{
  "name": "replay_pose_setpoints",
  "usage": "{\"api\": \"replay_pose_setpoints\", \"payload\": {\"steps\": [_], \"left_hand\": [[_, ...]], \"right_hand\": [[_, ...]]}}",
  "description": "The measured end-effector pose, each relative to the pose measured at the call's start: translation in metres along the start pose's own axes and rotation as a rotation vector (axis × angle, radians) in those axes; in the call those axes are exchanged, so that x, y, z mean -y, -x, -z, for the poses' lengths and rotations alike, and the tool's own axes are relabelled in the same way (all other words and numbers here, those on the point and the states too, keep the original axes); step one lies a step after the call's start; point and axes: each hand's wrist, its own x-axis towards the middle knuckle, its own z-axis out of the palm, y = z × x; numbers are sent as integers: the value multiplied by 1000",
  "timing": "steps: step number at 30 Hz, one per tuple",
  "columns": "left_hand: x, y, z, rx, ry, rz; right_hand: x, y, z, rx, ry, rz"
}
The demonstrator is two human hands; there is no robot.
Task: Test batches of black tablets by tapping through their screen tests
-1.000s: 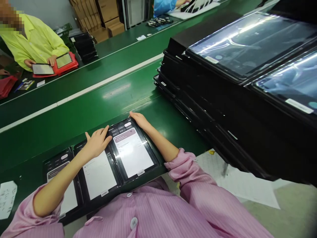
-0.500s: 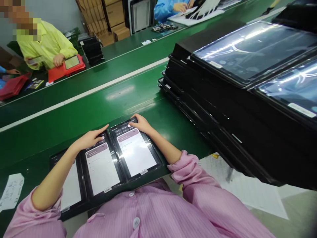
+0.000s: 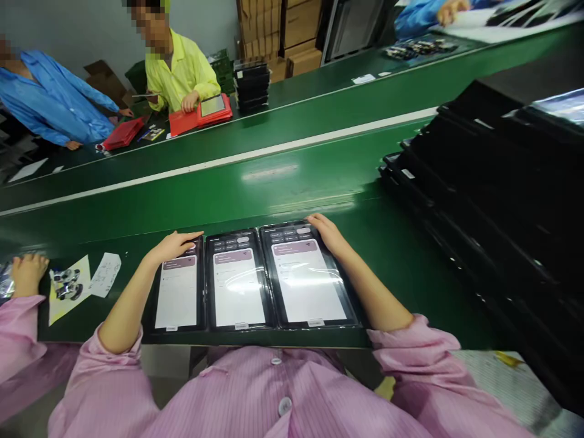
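Three black-framed tablets with lit screens lie in a row on the green bench in front of me: a left tablet (image 3: 177,295), a middle tablet (image 3: 239,289) and a right tablet (image 3: 310,283). Over the top of the left tablet rests my left hand (image 3: 173,247), index finger stretched out and thumb on the screen. My right hand (image 3: 325,233) lies at the upper right corner of the right tablet, fingers extended along its edge and gripping nothing. Each screen shows dark tiles above a mauve banner and a white panel.
Tall stacks of black tablets (image 3: 483,213) stand at right. Leftward are a paper slip (image 3: 105,275), small metal parts (image 3: 68,283) on yellow paper and another person's hand (image 3: 29,274). Co-workers sit across the green conveyor (image 3: 274,176), near red pouches (image 3: 185,123) and a black stack (image 3: 252,86).
The view has swung left. My left hand has gone from the middle tablet to the left one. My right hand has shifted from the right tablet's screen tiles to its upper right corner.
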Motion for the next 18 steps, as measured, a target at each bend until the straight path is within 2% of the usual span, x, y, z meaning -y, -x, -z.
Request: {"api": "replay_pose_setpoints", "payload": {"steps": [3,5,7,9,12,15,18], "left_hand": [[-6,8,-6,-43,12,3],[-5,26,-14,-154,38,18],[0,56,-30,-330,20,17],[9,91,-54,-479,-30,-47],[24,139,-94,-618,-49,-212],[33,163,-120,-557,-14,-291],[32,156,-119,-428,-20,-257]], "right_hand": [[7,4,6,-14,14,10],[21,25,7,-67,149,78],[42,64,1,-129,451,201],[63,114,-14,-101,728,281],[85,180,-44,108,900,481],[87,206,-65,268,964,556],[84,189,-75,319,976,519]]}}
